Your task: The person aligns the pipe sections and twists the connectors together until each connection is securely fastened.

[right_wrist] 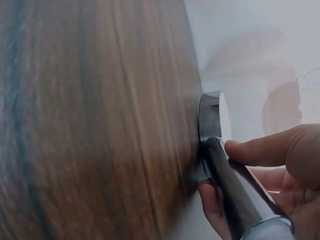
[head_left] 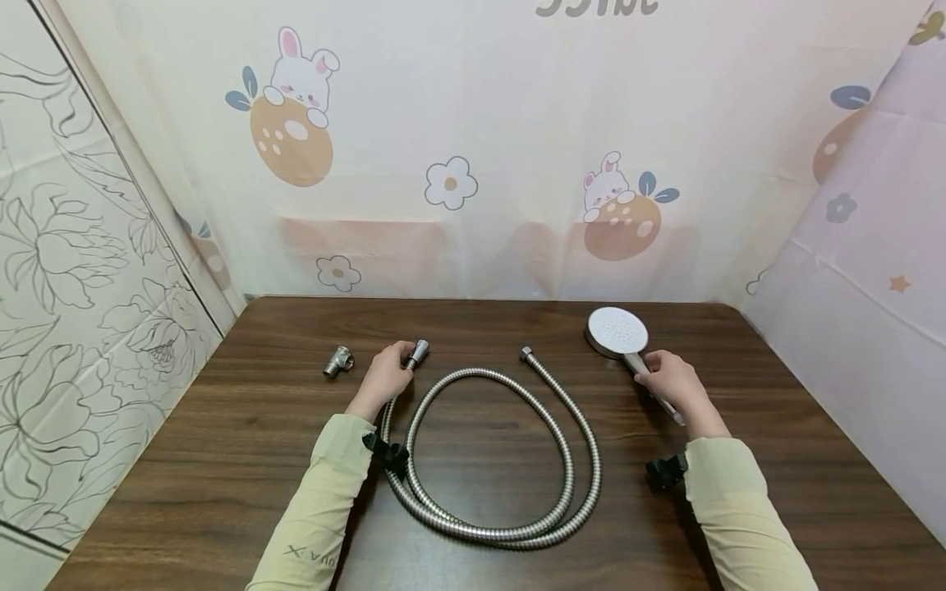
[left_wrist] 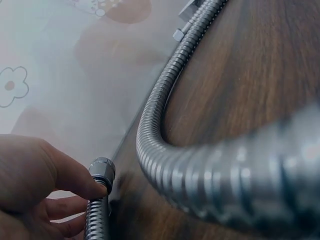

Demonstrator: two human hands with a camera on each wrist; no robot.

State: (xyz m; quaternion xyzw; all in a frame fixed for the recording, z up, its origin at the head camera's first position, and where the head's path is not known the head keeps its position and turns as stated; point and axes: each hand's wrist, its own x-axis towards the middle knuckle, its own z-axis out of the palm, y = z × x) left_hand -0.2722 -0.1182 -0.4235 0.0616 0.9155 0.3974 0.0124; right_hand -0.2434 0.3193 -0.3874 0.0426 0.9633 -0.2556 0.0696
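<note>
Where the hose [head_left: 480,533] lies looped on the table [head_left: 502,431], the left hand [head_left: 386,376] pinches it below one end fitting [head_left: 420,351]; to its right, the right hand [head_left: 674,381] pinches the shower head [head_left: 617,332] by its handle [right_wrist: 240,190]: a grasping step, I judge, calling next for steady lifting

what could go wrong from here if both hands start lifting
1. The left hand pinches the hose near one end while the rest lies looped on the table, so lifting might drag or twist the loops.
2. The right hand holds the shower head by a smooth-looking handle, which could slip or turn.
3. The small metal fitting lies near the left hand and might get knocked.
</note>
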